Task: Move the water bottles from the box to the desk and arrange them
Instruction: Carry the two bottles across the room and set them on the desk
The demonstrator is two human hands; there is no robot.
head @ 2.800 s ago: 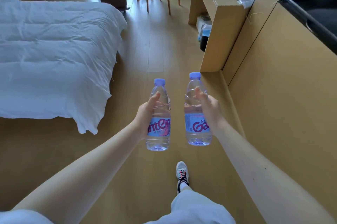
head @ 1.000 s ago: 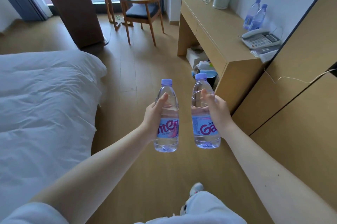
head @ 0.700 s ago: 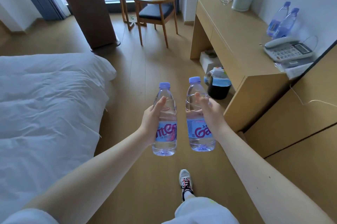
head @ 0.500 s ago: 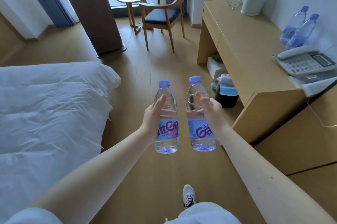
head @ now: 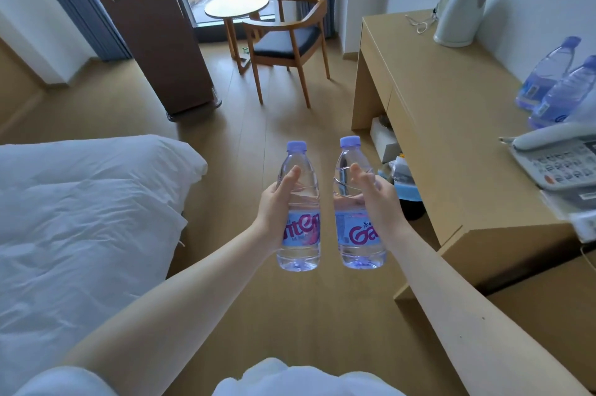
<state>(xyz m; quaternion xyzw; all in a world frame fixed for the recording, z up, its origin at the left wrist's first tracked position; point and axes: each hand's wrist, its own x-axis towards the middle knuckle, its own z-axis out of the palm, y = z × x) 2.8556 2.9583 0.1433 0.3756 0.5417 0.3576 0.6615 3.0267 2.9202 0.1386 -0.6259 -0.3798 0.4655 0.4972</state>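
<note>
I hold two clear water bottles with lilac caps and pink-lettered labels upright over the wooden floor. My left hand (head: 278, 205) grips the left bottle (head: 300, 244) round its middle. My right hand (head: 375, 199) grips the right bottle (head: 353, 236) the same way, a small gap between the two. The light wooden desk (head: 451, 124) runs along the wall to my right. Two more water bottles (head: 554, 86) stand side by side at the desk's back edge near the wall. No box is in view.
On the desk stand a white kettle (head: 459, 12) at the far end and a telephone (head: 558, 157) near me. Under the desk sits a dark bin (head: 408, 199). A white bed (head: 80, 218) fills the left; a chair (head: 287, 41), round table and brown cabinet (head: 151, 41) stand ahead.
I have walked forward along the floor with both bottles held the same way. The desk, kettle, phone and the two standing bottles have come closer on the right.
</note>
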